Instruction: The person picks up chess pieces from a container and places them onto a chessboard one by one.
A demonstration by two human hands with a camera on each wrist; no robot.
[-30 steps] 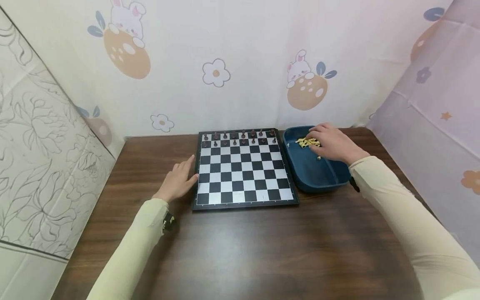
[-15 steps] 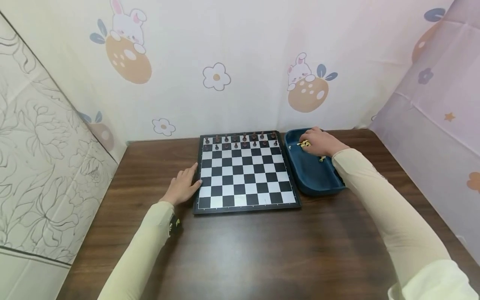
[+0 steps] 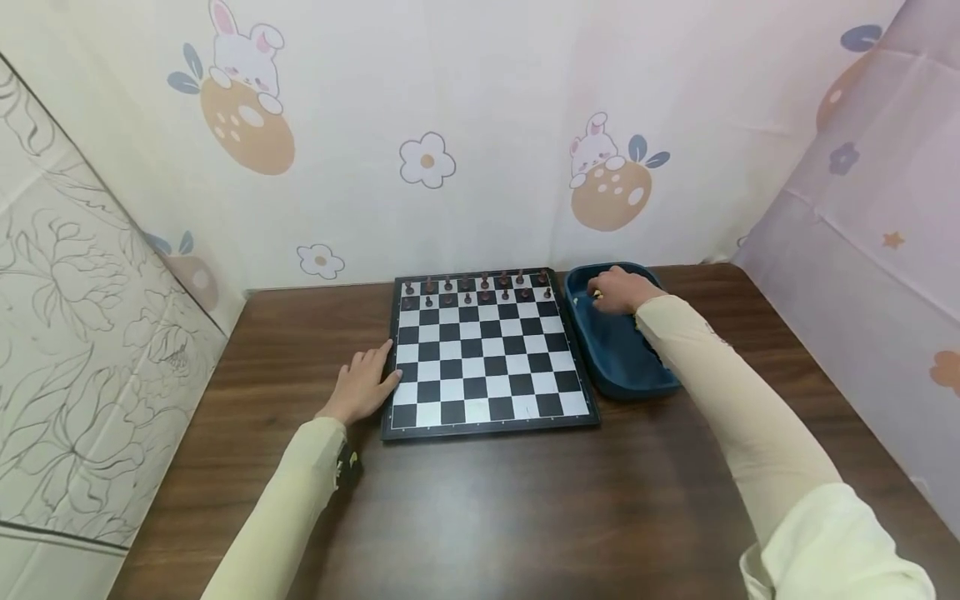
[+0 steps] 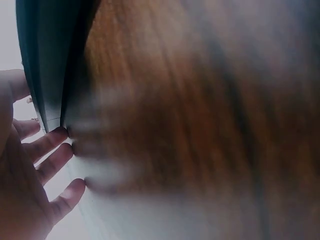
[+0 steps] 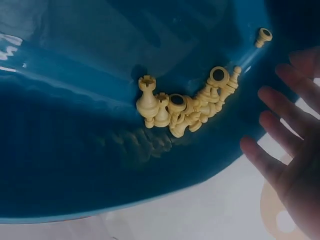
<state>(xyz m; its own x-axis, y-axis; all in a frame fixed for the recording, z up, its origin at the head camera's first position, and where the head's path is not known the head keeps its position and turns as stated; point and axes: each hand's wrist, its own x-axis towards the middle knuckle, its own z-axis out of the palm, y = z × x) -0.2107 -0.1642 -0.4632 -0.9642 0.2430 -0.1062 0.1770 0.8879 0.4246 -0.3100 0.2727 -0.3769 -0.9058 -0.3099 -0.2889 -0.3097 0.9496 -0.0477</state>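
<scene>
My left hand [image 3: 361, 385] rests at the left edge of the chessboard [image 3: 491, 365], fingers extended and touching its dark frame. In the left wrist view, its fingertips [image 4: 62, 157] lie along the board's side. Dark reddish-brown chess pieces [image 3: 485, 283] stand in two rows on the board's far squares. My right hand [image 3: 624, 292] is down in the blue tray [image 3: 618, 354] to the board's right. Cream chess pieces [image 5: 192, 112] lie there in a heap, one pawn [image 5: 263, 37] apart from it. The right fingers are spread and slightly bent beside them in the right wrist view.
Board and tray stand side by side on a brown wooden table [image 3: 480, 508]. Behind it hangs a patterned curtain [image 3: 502, 167], with a pale flower-patterned panel [image 3: 82, 333] on the left and more cloth [image 3: 885, 292] on the right.
My right hand has moved left and lower in the tray, its fingers more bent, hiding more of the cream pieces in the head view. The left hand stays at the board's edge.
</scene>
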